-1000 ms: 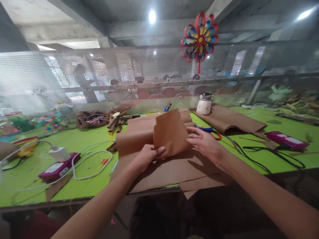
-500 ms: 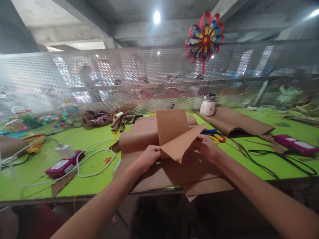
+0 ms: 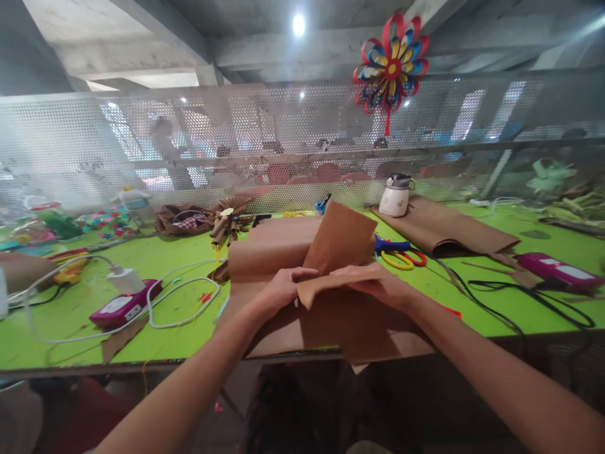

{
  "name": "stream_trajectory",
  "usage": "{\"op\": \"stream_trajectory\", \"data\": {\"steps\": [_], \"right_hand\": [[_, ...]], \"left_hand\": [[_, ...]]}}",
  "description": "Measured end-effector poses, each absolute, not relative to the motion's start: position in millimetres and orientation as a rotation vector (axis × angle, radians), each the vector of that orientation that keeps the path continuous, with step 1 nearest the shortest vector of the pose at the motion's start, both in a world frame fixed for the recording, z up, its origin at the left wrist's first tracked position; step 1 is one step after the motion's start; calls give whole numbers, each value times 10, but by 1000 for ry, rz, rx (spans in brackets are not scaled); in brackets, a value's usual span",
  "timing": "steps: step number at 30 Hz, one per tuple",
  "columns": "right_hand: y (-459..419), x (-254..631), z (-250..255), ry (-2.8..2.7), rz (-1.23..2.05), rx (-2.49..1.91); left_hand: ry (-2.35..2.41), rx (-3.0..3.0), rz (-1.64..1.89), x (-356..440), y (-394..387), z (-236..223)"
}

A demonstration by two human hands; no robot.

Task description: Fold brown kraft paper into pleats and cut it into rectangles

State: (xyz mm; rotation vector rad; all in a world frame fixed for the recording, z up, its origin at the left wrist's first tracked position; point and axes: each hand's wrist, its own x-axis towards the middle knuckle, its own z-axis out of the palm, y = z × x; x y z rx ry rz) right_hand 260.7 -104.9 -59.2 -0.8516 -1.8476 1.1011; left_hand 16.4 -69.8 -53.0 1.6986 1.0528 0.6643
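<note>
A folded sheet of brown kraft paper (image 3: pixel 341 237) is held between both hands above the table. Its upper part stands up and leans right, while a lower flap points toward me. My left hand (image 3: pixel 284 289) pinches the sheet's left edge at the fold. On the other side, my right hand (image 3: pixel 385 285) grips the flap, with its fingers partly hidden by the paper. Beneath the hands lie larger brown paper sheets (image 3: pixel 265 255), one curled at its far edge. Scissors (image 3: pixel 403 257) with yellow and red handles lie beyond my right hand, beside a blue-handled tool (image 3: pixel 392 246).
On the green table (image 3: pixel 189 343), a purple power strip (image 3: pixel 125 306) with a white cable sits left, and another purple power strip (image 3: pixel 558 270) right. A white bottle (image 3: pixel 395 197) stands by folded brown paper (image 3: pixel 439 227). Rolled paper sticks (image 3: pixel 225 228) lie at back left.
The upright part of the sheet has tilted to the right. My right hand has turned over the flap, which now lies flatter, and my left hand has shifted slightly inward.
</note>
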Motion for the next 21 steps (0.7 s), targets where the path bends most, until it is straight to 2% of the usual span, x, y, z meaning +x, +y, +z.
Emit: {"op": "stream_trajectory", "data": {"steps": [4, 11, 14, 18, 21], "right_hand": [[-1042, 2653, -580, -2052, 1105, -687], [-1106, 2691, -554, -2251, 958, -732], [-1226, 2702, -511, -2303, 865, -759], [-1406, 2697, -488, -2426, 721, -793], [-1476, 2706, -521, -2432, 709, -788]], "left_hand": [[919, 1760, 664, 84, -695, -494], [849, 2121, 420, -61, -617, -396], [877, 2379, 335, -58, -602, -343], [998, 2598, 45, -20, -657, -288], [1031, 2611, 81, -21, -729, -282]]}}
